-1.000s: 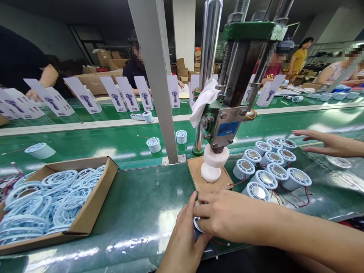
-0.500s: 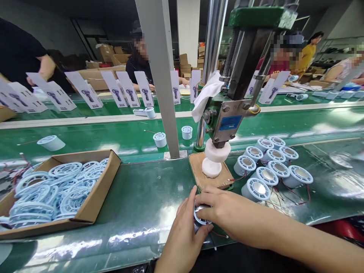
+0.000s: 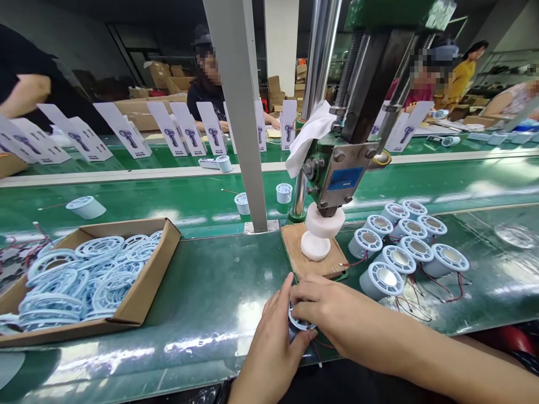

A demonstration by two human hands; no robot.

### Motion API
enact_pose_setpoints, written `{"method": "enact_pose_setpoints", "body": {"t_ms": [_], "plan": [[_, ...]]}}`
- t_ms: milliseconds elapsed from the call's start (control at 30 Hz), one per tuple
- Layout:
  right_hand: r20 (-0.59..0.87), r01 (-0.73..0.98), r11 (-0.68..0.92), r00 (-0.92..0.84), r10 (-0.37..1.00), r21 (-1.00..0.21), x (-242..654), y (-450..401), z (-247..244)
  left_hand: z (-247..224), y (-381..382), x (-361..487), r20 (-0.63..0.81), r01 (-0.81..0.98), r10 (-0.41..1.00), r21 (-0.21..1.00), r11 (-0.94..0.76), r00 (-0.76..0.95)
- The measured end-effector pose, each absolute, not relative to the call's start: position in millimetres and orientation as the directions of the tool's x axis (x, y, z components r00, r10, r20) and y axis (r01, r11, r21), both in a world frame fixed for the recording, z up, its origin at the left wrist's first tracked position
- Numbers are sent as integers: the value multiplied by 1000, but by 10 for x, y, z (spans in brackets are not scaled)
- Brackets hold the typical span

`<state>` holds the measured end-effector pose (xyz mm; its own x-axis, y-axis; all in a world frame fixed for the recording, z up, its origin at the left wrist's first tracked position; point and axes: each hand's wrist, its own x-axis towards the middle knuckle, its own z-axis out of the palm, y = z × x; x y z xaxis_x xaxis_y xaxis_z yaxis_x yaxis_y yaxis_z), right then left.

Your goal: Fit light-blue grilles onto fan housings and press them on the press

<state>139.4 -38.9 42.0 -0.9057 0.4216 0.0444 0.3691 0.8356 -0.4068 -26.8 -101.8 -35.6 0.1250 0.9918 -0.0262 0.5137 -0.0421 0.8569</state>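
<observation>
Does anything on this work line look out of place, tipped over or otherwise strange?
One thing: a pale blue motor housing lies on its side on the belt, while the two near the post stand upright. A white cloth is stuffed onto the press. Both hands hold one housing.

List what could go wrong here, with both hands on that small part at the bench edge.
1. The part, held between the left hand and right hand, sits near the bench edge; a slip could send it off.
2. Its thin red wires trail under the right hand and might snag or tear.
3. The finished parts lie close by the right forearm, wires loose; a careless sweep could knock them over or tangle them.
</observation>
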Motion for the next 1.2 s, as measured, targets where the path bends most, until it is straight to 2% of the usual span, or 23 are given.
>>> {"method": "enact_pose_setpoints", "body": {"t_ms": [133, 467, 667, 800, 967, 1100, 1200], "plan": [[26, 401, 860, -902, 430, -314, 1392, -442, 425, -374, -1015, -264, 45, 509, 989, 854, -111, 140], [20, 404, 847, -899, 438, -346, 1386, -414, 403, -314, -987, -257, 15, 549, 987, 829, -103, 163], [41, 441, 826, -874, 484, -350, 1363, -428, 327, -304, -981, -240, 65, 530, 983, 835, -149, 174], [41, 455, 823, -867, 496, -340, 1377, -451, 272, -294, -976, -241, 29, 536, 983, 835, -123, 181], [92, 408, 821, -873, 479, -400, 1404, -389, 264, -284, -961, -252, -1, 538, 986, 838, -91, 169], [147, 309, 781, -881, 450, -543, 1457, -285, 361, -270, -960, -256, -16, 540, 989, 839, -68, 149], [175, 366, 733, -819, 546, -574, 1564, -261, 386, -242, -970, -264, -50, 550, 991, 835, -27, 125]]}}
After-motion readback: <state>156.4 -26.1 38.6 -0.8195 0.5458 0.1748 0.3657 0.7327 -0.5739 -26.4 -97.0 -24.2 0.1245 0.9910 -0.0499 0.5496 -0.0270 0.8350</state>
